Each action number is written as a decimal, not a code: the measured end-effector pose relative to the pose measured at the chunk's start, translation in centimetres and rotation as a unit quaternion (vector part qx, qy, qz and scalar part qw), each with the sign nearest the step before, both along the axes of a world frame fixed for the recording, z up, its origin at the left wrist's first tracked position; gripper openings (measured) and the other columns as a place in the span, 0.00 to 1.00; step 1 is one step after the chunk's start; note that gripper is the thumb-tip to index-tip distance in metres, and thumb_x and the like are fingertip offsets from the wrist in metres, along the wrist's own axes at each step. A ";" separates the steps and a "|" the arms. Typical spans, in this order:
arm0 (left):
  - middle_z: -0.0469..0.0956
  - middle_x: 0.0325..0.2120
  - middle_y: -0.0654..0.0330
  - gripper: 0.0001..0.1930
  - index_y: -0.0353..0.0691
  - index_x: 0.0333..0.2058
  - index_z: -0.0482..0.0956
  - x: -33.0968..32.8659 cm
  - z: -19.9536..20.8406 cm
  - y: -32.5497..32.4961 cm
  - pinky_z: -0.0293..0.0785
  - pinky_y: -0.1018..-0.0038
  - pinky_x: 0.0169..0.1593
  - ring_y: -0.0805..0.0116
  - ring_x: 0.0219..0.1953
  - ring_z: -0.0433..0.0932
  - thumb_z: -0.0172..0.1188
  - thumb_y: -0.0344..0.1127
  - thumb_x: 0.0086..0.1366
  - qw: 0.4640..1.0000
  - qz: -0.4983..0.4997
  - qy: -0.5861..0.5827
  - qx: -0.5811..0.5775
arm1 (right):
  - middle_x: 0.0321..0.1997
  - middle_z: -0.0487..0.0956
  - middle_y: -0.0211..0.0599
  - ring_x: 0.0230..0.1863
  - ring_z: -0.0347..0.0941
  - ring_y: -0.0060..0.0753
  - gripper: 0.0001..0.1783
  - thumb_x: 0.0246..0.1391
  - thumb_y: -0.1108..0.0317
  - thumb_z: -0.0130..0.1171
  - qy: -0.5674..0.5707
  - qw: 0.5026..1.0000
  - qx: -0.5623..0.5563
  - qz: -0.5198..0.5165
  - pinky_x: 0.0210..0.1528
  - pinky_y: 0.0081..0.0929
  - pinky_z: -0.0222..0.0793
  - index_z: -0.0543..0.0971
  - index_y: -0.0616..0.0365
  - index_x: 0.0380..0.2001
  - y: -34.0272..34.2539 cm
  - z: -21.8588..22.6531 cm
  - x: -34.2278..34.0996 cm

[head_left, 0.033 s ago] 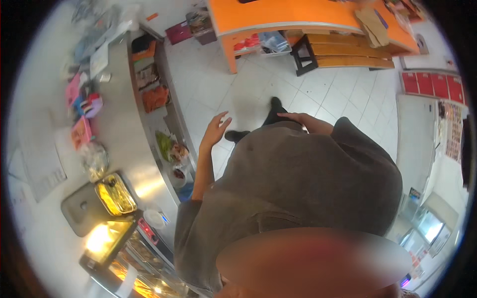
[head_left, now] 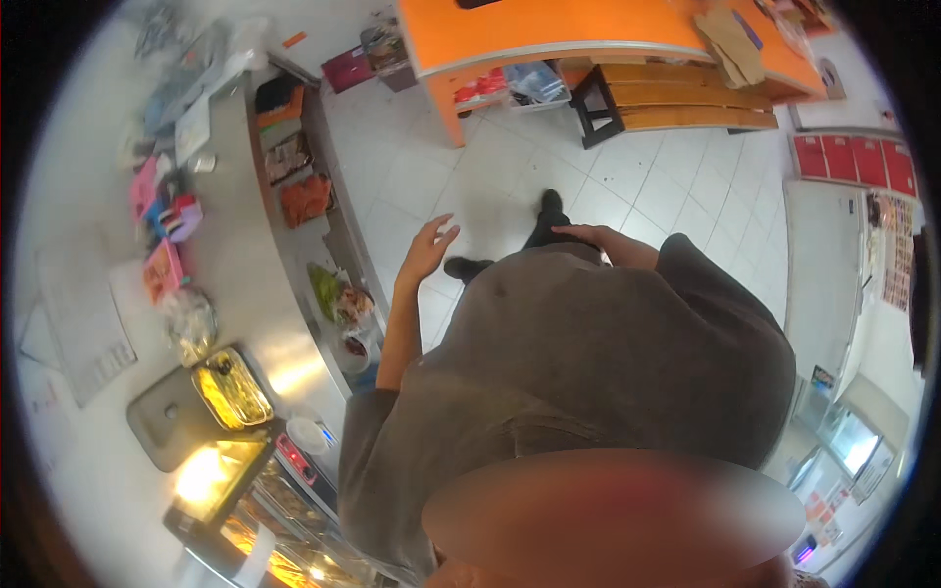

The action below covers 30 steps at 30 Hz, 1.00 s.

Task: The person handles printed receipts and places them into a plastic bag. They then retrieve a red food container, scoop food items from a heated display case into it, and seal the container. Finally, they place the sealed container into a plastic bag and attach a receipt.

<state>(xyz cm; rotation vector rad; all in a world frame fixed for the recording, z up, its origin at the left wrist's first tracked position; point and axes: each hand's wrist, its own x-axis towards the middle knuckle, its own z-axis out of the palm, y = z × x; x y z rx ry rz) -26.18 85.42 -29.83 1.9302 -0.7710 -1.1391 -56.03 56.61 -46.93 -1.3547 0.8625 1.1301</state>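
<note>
Currently your left hand (head_left: pixel 428 247) is open, empty, raised beside the steel counter's (head_left: pixel 240 294) shelf edge near the food bowls (head_left: pixel 343 304); right hand (head_left: pixel 588 235) lies flat on your grey shirt (head_left: pixel 588 363), holding nothing. Approach bowls slowly.

An orange surface (head_left: pixel 549 29) and a dark stool (head_left: pixel 595 108) stand well beyond the left hand (head_left: pixel 428 250); food bowls (head_left: pixel 345 304) sit on a steel shelf just left of it.

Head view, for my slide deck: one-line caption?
Both hands empty: left hand open beside the steel counter, right hand on the grey shirt.
</note>
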 end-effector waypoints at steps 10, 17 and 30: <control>0.73 0.55 0.47 0.39 0.33 0.57 0.70 -3.8 -28.4 -29.2 0.66 0.63 0.61 0.53 0.58 0.72 0.57 0.63 0.61 0.953 -0.257 -0.005 0.158 | 0.67 0.65 0.53 0.69 0.59 0.51 0.60 0.37 0.31 0.67 -0.113 0.965 -0.083 -0.220 0.70 0.41 0.55 0.60 0.52 0.68 -10.2 -1.3 -11.5; 0.62 0.63 0.51 0.40 0.46 0.62 0.64 -2.3 -29.0 -43.1 0.60 0.52 0.64 0.51 0.66 0.60 0.62 0.61 0.56 0.857 -0.258 -0.317 0.313 | 0.70 0.61 0.52 0.68 0.58 0.60 0.58 0.35 0.42 0.73 0.047 0.943 -0.158 -0.291 0.66 0.53 0.58 0.56 0.40 0.70 -8.4 -13.0 -10.1; 0.54 0.66 0.55 0.41 0.55 0.65 0.59 9.2 -44.5 -57.7 0.52 0.46 0.66 0.50 0.67 0.52 0.65 0.56 0.55 0.658 -0.423 -0.588 0.206 | 0.63 0.70 0.41 0.63 0.64 0.53 0.25 0.47 0.52 0.67 0.132 0.820 -0.268 -0.489 0.58 0.46 0.68 0.77 0.46 0.48 -7.5 -18.1 -10.9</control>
